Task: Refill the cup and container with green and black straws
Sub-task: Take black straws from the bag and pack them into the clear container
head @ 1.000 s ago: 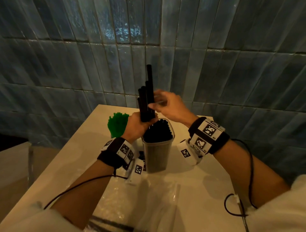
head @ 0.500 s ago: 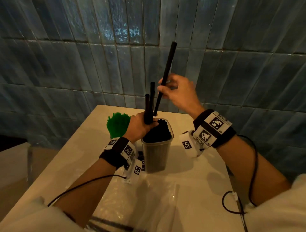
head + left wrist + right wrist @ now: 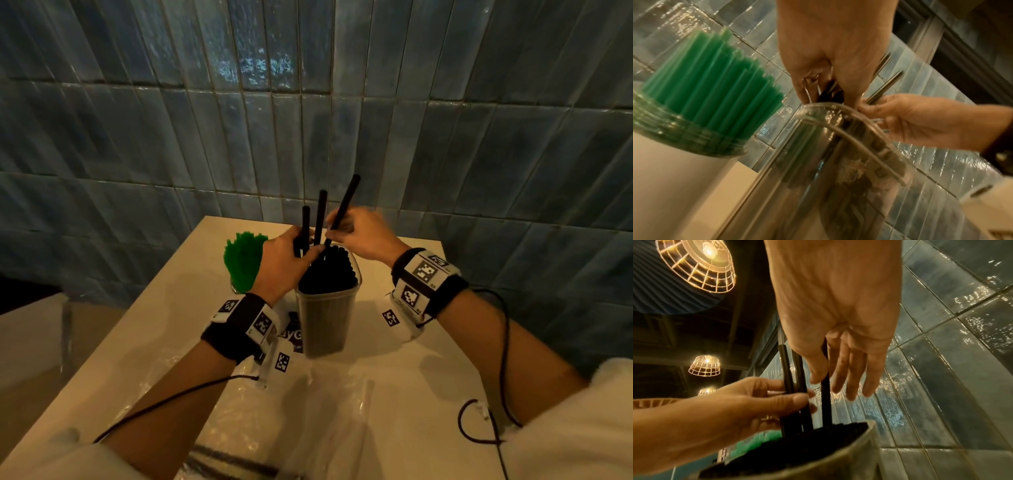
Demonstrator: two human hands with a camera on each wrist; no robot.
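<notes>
A clear plastic container (image 3: 325, 325) packed with black straws (image 3: 330, 274) stands mid-table. My left hand (image 3: 291, 260) grips two black straws (image 3: 312, 222) upright at the container's left rim. My right hand (image 3: 356, 233) pinches one black straw (image 3: 344, 205) between thumb and forefinger, its lower end among the packed straws (image 3: 818, 438); the other fingers (image 3: 869, 378) hang straight. A cup of green straws (image 3: 243, 260) stands left of the container, behind my left hand. In the left wrist view the green straws (image 3: 715, 84) fan out of their cup (image 3: 684, 138) beside the container rim (image 3: 849, 129).
The white table (image 3: 394, 394) ends at a blue tiled wall (image 3: 308, 120) just behind the containers. Crumpled clear plastic wrapping (image 3: 274, 418) lies on the table near me. A black cable (image 3: 479, 421) trails by my right forearm. Wire-cage lamps (image 3: 696, 264) hang overhead.
My right hand pulled one black straw out of the left hand's bunch, lifted it high, then brought it down into the container. The left hand keeps two straws.
</notes>
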